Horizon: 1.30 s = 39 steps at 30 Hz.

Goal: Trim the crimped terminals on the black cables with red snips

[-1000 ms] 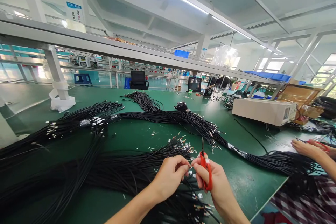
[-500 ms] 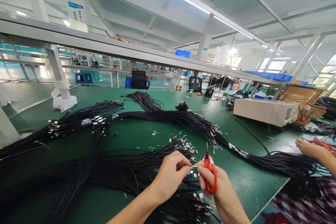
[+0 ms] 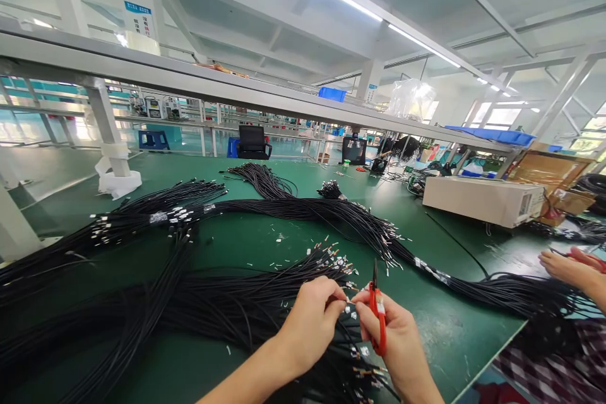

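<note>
My left hand [image 3: 315,322] pinches the end of a black cable above the near bundle. Close beside it, my right hand [image 3: 391,328] carries red-handled scissors [image 3: 379,322], blades pointing up, while its thumb and forefinger pinch the thin tip of that same cable. Under and around both hands lies a thick bundle of black cables [image 3: 213,306] with stripped, white and copper-coloured ends. Whether the scissor blades are fully closed is hard to tell.
More black cable bundles [image 3: 303,208] cross the green table [image 3: 435,322]. A beige box-shaped device [image 3: 478,201] stands at the right. Another person's hand [image 3: 570,271] holds red-handled scissors at the right edge. A metal shelf beam [image 3: 265,91] spans overhead.
Both hands stay together at the cable tip. The scissors in my right hand have turned slightly, and the whole view has shifted a little.
</note>
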### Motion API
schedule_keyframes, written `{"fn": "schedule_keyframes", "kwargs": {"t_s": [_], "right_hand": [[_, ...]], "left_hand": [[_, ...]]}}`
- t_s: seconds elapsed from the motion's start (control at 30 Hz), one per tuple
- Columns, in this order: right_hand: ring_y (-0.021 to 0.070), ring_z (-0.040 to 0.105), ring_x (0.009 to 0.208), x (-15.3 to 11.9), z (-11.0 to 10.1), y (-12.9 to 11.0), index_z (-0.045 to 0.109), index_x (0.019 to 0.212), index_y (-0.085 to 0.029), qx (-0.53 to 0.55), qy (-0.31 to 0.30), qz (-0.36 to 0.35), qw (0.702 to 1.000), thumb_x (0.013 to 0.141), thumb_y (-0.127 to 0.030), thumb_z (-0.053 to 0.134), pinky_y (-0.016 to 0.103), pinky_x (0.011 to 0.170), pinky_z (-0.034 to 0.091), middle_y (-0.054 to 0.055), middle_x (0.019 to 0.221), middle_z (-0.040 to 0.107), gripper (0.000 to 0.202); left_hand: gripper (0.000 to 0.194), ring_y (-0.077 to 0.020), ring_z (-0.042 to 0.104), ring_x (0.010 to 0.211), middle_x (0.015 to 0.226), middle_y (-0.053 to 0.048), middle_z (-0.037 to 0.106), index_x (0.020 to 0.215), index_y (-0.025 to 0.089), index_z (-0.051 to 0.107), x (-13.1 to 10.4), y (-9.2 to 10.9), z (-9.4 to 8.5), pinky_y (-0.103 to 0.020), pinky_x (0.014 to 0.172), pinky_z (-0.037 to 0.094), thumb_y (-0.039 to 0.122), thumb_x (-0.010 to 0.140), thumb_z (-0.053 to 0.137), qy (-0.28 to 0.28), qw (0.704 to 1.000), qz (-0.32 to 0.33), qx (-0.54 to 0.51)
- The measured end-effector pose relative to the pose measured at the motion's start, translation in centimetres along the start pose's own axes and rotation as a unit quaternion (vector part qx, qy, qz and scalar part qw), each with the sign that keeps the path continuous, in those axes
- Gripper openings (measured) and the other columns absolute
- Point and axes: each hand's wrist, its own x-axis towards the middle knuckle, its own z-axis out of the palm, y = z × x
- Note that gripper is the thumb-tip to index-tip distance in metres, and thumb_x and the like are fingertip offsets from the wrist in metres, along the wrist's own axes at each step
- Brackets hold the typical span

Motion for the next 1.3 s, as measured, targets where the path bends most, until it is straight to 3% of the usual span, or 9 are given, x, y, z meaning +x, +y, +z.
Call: {"fn": "schedule_keyframes", "kwargs": {"t_s": [0.23, 0.4, 0.5, 0.63, 0.77, 0.9, 1.1, 1.3], "right_hand": [[0.0084, 0.034, 0.045, 0.0, -0.4, 0.1, 0.061, 0.081, -0.016, -0.023, -0.017, -0.015, 0.999, 0.076, -0.051, 0.062, 0.024, 0.046, 0.025, -0.005, 0.049, 0.045, 0.035], [0.0075, 0.034, 0.042, 0.0, -0.2, 0.5, 0.058, 0.081, -0.015, 0.057, 0.010, 0.032, 0.998, 0.078, -0.052, 0.061, 0.022, 0.043, 0.025, -0.004, 0.044, 0.048, 0.037], [0.0075, 0.032, 0.040, -0.1, 0.1, 0.6, 0.058, 0.085, -0.015, 0.101, 0.013, 0.058, 0.993, 0.077, -0.051, 0.062, 0.021, 0.040, 0.024, -0.005, 0.043, 0.049, 0.037], [0.0084, 0.037, 0.044, -0.4, 0.3, 0.3, 0.059, 0.083, -0.015, 0.056, 0.016, 0.030, 0.998, 0.075, -0.051, 0.064, 0.022, 0.045, 0.026, -0.005, 0.045, 0.048, 0.038], [0.0092, 0.036, 0.048, -0.7, 0.5, -0.3, 0.059, 0.078, -0.017, -0.015, 0.034, -0.015, 0.999, 0.074, -0.052, 0.064, 0.023, 0.048, 0.027, -0.005, 0.050, 0.044, 0.035], [0.0096, 0.036, 0.047, -0.5, 0.7, -0.4, 0.059, 0.078, -0.017, -0.017, 0.045, -0.020, 0.999, 0.075, -0.052, 0.062, 0.025, 0.048, 0.026, -0.005, 0.049, 0.047, 0.035], [0.0087, 0.035, 0.043, -0.5, 0.6, -0.6, 0.055, 0.075, -0.016, -0.025, -0.003, 0.046, 0.999, 0.076, -0.065, 0.052, 0.024, 0.047, 0.027, -0.005, 0.044, 0.045, 0.049], [0.0085, 0.038, 0.040, -1.9, -0.2, 0.2, 0.047, 0.075, -0.018, -0.083, -0.121, 0.064, 0.987, 0.078, -0.074, 0.035, 0.023, 0.042, 0.029, -0.003, 0.048, 0.048, 0.057]], "left_hand": [[0.018, -0.0110, 0.040, 0.050, 0.051, 0.004, 0.047, 0.064, 0.017, 0.061, 0.5, 0.0, -0.4, -0.024, 0.048, 0.027, 0.023, 0.078, 0.052, -0.086, 0.993, -0.063, -0.055], [0.010, -0.0124, 0.050, 0.064, 0.070, 0.001, 0.059, 0.073, 0.016, 0.062, 0.4, 0.2, -0.2, -0.023, 0.059, 0.037, 0.017, 0.077, 0.053, -0.039, 0.996, -0.051, -0.067], [0.014, -0.0126, 0.051, 0.069, 0.073, 0.001, 0.058, 0.070, 0.017, 0.061, 0.0, 0.3, 0.1, -0.023, 0.065, 0.037, 0.011, 0.077, 0.051, 0.005, 1.000, -0.007, -0.019], [0.020, -0.0126, 0.051, 0.070, 0.073, 0.000, 0.056, 0.068, 0.017, 0.062, -0.3, 0.2, 0.5, -0.024, 0.066, 0.035, 0.007, 0.078, 0.048, 0.035, 0.996, 0.051, 0.065], [0.017, -0.0128, 0.049, 0.066, 0.069, 0.001, 0.058, 0.067, 0.018, 0.064, -0.2, 0.1, 0.5, -0.025, 0.063, 0.034, 0.014, 0.078, 0.051, 0.026, 0.999, -0.006, 0.024], [0.016, -0.0123, 0.046, 0.059, 0.062, 0.001, 0.059, 0.068, 0.017, 0.065, 0.2, 0.0, 0.2, -0.025, 0.056, 0.032, 0.021, 0.077, 0.053, -0.001, 0.998, -0.052, -0.023], [0.013, -0.0128, 0.047, 0.062, 0.066, 0.001, 0.059, 0.071, 0.016, 0.063, 0.5, 0.3, -0.2, -0.024, 0.057, 0.035, 0.022, 0.077, 0.053, 0.024, 0.998, -0.048, -0.044], [0.014, -0.0129, 0.050, 0.064, 0.068, 0.002, 0.059, 0.069, 0.018, 0.062, 0.3, 0.3, -0.1, -0.024, 0.060, 0.036, 0.019, 0.078, 0.051, 0.068, 0.997, -0.016, -0.030]]}}
